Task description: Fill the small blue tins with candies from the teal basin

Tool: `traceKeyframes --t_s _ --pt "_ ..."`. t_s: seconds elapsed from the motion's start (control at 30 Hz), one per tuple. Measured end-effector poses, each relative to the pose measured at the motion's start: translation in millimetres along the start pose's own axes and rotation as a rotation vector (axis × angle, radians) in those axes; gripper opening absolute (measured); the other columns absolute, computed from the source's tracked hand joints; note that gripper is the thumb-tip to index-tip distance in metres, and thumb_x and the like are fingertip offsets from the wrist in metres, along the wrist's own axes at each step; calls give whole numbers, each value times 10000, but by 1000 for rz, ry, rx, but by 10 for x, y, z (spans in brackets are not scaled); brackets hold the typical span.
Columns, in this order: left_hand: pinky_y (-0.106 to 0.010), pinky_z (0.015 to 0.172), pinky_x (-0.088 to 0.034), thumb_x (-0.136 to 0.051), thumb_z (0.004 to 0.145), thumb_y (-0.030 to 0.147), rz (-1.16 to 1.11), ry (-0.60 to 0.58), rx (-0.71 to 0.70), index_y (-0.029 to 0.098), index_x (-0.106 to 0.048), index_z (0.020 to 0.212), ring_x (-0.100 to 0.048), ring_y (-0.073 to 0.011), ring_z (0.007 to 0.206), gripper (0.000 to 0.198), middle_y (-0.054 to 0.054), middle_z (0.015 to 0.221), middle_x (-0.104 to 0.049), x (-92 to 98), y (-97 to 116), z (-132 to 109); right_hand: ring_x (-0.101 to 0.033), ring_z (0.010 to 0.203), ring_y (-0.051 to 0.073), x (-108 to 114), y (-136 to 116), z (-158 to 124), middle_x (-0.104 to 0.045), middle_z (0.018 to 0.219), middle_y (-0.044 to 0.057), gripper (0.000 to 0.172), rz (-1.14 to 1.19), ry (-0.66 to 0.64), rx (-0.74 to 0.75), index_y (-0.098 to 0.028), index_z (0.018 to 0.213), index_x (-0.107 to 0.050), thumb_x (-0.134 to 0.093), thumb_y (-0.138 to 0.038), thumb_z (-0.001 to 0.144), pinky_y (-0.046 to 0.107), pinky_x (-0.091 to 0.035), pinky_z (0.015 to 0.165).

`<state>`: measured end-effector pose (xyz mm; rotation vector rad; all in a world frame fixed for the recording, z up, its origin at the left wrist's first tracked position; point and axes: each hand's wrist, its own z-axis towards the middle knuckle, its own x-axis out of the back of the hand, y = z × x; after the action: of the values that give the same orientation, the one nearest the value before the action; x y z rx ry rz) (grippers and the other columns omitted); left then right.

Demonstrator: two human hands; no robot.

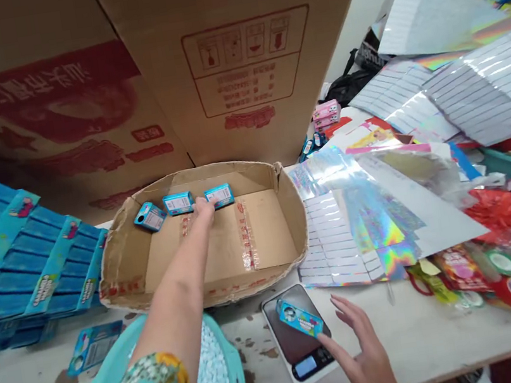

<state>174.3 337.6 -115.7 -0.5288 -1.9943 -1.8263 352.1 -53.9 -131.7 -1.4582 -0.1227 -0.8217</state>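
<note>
My left hand (204, 211) reaches into a shallow cardboard tray (268, 231), its fingers closed at the left end of a small blue box (220, 195). Two more small blue boxes, one upright against the back wall (178, 203) and one tilted at the left (150, 217), stand beside it. My right hand (362, 345) is open, fingers apart, at the right edge of a digital scale (280, 325). Its thumb is at the lower end of a blue printed box (300, 318) lying on the scale's dark plate.
A teal basin (235, 374) of pale blue candies sits under my left forearm. Stacked blue cartons (29, 251) stand at the left, a flat blue package (94, 347) before them. Large cardboard boxes (236, 60) rise behind. Shiny sheets (374, 212) and colourful packets (464, 269) crowd the right.
</note>
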Motion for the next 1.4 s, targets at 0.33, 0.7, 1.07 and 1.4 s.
traceKeyframes --t_s 0.33,0.7,1.07,1.4 --pt "-156 688 -356 -670 693 219 -90 -295 -222 90 -533 782 -514 -54 766 208 61 767 -525 738 525 -1234 -525 1145 234 379 -818 607 -549 1212 83 450 87 153 147 -254 1199 -541 -688 -276 775 426 -499 933" --pt "-290 812 -484 -676 743 317 -405 -211 -109 178 -634 932 -614 -170 879 238 -74 1011 -644 1234 83 -2849 -629 806 172 472 -867 70 -660 893 10 423 367 31 -244 -201 986 -573 -768 -372 652 321 -520 751" --pt "-312 711 -430 -496 804 498 585 -373 21 210 -629 992 -616 -241 860 368 -81 1061 -661 1511 -998 -3090 -616 810 174 260 637 -612 -626 882 37 481 335 519 -512 -187 918 -462 -747 -411 602 373 -508 816" --pt "-290 679 -411 -497 750 311 649 -599 -15 228 -602 910 -604 -227 838 208 -62 960 -664 1554 -1199 -3180 -447 1206 271 160 479 -797 -431 1296 190 727 -9 659 -444 -136 1256 -397 -706 -456 680 469 -420 980"
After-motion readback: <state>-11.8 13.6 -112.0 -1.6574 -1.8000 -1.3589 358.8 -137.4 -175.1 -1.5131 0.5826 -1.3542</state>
